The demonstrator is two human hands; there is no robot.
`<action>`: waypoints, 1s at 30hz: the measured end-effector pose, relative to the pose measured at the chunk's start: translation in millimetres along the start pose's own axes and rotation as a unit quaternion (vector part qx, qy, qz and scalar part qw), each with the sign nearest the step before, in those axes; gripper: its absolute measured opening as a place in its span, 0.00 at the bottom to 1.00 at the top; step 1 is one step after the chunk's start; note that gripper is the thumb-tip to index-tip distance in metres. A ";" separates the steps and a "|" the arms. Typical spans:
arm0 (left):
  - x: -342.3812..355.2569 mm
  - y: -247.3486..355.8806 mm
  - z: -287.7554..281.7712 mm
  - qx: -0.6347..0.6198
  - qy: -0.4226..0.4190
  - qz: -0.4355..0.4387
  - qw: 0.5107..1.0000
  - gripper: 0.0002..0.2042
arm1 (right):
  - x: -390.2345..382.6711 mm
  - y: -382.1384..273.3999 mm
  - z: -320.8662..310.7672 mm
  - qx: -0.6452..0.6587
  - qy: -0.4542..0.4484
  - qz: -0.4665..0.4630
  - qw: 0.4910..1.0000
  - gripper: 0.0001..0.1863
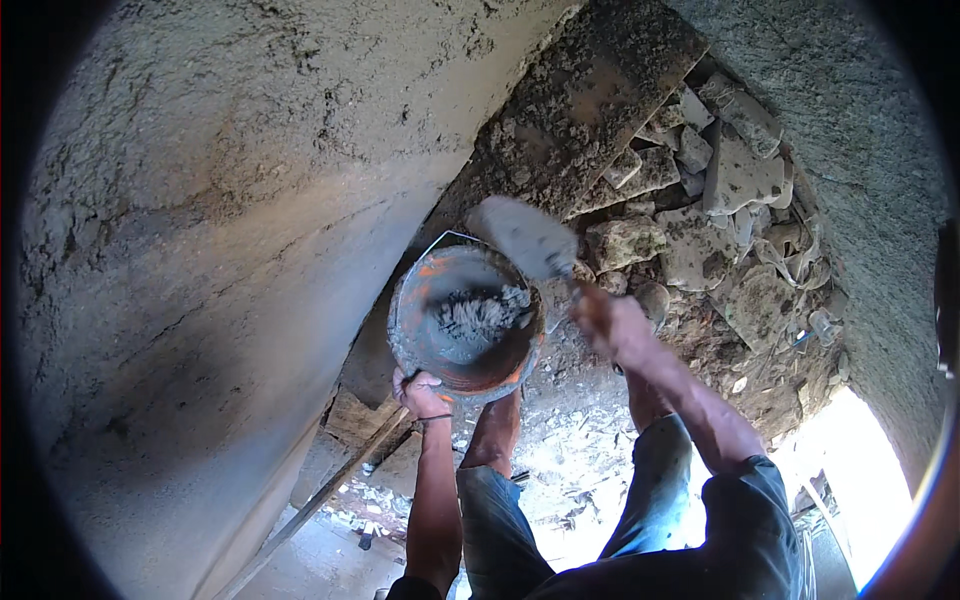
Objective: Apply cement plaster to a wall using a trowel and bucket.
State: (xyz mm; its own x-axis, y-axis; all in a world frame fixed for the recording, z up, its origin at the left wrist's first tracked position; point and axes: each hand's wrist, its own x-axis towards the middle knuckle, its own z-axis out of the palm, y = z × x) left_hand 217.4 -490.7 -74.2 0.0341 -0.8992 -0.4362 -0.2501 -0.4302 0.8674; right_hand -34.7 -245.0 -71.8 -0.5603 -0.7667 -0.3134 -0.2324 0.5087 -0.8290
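A mortar-smeared orange bucket [445, 370] with a wire handle is at the centre, with grey mortar [475, 325] inside. My left hand [418, 395] is closed on the bucket's lower left rim. Closed round the wooden handle of a trowel, my right hand [615, 325] is slightly blurred by motion. The trowel's grey blade [525, 235] is over or just beside the bucket's upper right edge, coated with some mortar.
Rough plastered walls rise at left [200, 250] and right [870, 200]. Broken slabs and stones [740, 175] are heaped beside a dirty dark board [590, 100]. A long plank [345, 465] slants at lower left. My legs [490, 500] stand on littered ground, with bright light at lower right.
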 end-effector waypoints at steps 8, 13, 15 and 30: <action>16.8 -16.3 -32.4 0.049 0.021 0.021 0.998 0.21 | 75.2 31.8 -3.9 0.137 -0.338 0.260 0.894 0.16; 15.8 -25.4 -43.2 0.055 0.040 -0.005 0.998 0.22 | 139.8 32.7 62.4 0.288 -0.287 0.254 0.878 0.19; 17.8 -30.2 -55.8 0.040 0.042 -0.003 0.998 0.22 | 166.0 44.5 46.4 0.325 -0.267 0.268 0.867 0.19; 22.3 -38.5 -43.9 0.019 -0.007 -0.011 1.000 0.25 | 163.7 107.8 -89.1 0.347 -0.088 0.293 0.887 0.22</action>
State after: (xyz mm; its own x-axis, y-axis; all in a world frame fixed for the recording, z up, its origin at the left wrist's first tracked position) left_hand 270.3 -497.7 -106.8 0.0261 -0.8882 -0.4587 -0.2854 -0.4464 0.8481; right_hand -222.4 -280.7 -171.2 -0.2769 -0.5304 -0.8012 0.6365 0.5235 -0.5665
